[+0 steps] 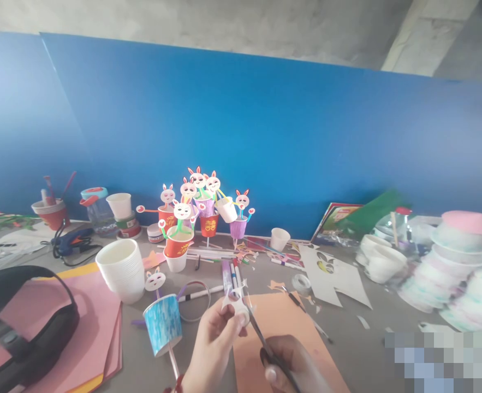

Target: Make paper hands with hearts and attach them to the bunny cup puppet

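1. Right hand, nearest bottom edge: fingers closed round black scissors. Handles mostly covered by the hand, lower end cut off by frame. Blade gap: can't tell.
2. Left hand: thumb and fingers pinch a white paper cut-out right beside the scissor blades. Thumb covers part of it, so full outline unclear.
3. Orange sheet lies under both hands, lower part blocked by them.
4. Headphones on pink paper, cut off at left edge.
5. Blue-painted cup on a stick, tilted, just left of the left hand; wrist hides the stick's end.
6. Pens just beyond the cut-out. Tape roll and holed white sheet further right.
7. Cup stack stands left. Rabbit-head cups behind overlap; can't separate every stick.
8. Pink-topped stack far right, hazy. Pixelated patch below hides whatever's there.
9. Blue panel across the back.
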The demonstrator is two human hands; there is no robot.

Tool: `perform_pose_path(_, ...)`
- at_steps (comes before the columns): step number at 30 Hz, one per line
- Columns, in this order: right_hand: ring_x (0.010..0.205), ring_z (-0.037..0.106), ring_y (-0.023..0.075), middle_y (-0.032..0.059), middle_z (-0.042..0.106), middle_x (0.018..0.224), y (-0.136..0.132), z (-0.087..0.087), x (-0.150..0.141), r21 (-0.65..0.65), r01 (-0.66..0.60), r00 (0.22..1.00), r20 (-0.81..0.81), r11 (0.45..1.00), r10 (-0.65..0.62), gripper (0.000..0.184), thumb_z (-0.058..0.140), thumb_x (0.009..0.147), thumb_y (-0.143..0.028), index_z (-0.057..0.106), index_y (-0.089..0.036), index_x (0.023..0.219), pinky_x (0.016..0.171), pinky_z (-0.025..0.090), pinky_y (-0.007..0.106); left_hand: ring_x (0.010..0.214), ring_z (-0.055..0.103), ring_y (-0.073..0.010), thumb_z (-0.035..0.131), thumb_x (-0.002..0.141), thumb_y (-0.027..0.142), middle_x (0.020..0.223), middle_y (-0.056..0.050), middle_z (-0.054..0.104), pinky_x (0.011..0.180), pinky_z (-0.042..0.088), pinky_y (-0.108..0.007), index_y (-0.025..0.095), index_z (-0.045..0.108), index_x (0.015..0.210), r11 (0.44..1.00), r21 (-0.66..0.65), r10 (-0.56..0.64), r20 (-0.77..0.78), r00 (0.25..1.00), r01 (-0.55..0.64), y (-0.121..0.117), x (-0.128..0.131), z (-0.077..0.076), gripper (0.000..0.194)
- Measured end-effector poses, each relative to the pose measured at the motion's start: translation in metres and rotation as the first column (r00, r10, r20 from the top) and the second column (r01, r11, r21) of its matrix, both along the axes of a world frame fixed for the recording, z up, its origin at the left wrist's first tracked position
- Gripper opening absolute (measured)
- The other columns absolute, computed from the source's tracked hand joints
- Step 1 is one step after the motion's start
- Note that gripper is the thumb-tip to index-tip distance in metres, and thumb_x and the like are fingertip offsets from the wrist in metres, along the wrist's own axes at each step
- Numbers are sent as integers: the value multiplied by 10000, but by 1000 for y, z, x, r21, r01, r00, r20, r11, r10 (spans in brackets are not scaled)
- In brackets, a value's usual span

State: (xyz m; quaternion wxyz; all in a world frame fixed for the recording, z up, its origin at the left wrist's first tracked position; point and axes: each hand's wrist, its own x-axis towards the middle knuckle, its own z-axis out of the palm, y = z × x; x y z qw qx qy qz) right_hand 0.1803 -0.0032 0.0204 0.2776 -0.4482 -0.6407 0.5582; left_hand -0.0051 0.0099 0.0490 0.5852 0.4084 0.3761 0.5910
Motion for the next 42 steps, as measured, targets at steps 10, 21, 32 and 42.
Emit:
perform_pose_path(10,442,240,52,-99,283,517,5,2,-8,-17,-24,998,-67,1000,23,747,538,603,-957,399,-223,603,414,160,220,663,496,-143,773,736,461,694,13,547,672,462,-253,199,553,654,1000,-9,-16,-30,999,15,-4,1,-2,352)
perform_pose_path(21,333,332,42,-110,374,379,11,-5,-12,-158,37,989,-138,987,-59,732,726,427,-882,446,-216,545,336,230,185,679,503,-149,799,722,477,654,30,553,702,458,-241,196,668,745,999,-42,4,-65,998,-6,-4,-4,-2,312)
perform_pose_path(32,329,351,41,-104,401,375,11,-12,-11,-134,42,986,-156,990,-63,662,746,532,-808,480,-203,552,342,258,176,677,502,-149,771,751,507,644,34,541,699,431,-238,201,638,725,1000,-26,1,-93,996,-3,-3,-3,-11,335)
perform_pose_path(42,350,381,56,-76,442,414,12,-18,-10,-91,17,992,-122,996,-28,704,692,531,-874,469,-208,583,342,236,181,684,485,-152,750,765,500,653,31,519,693,437,-252,194,632,753,999,-30,-47,-117,992,44,-4,-3,-4,328)
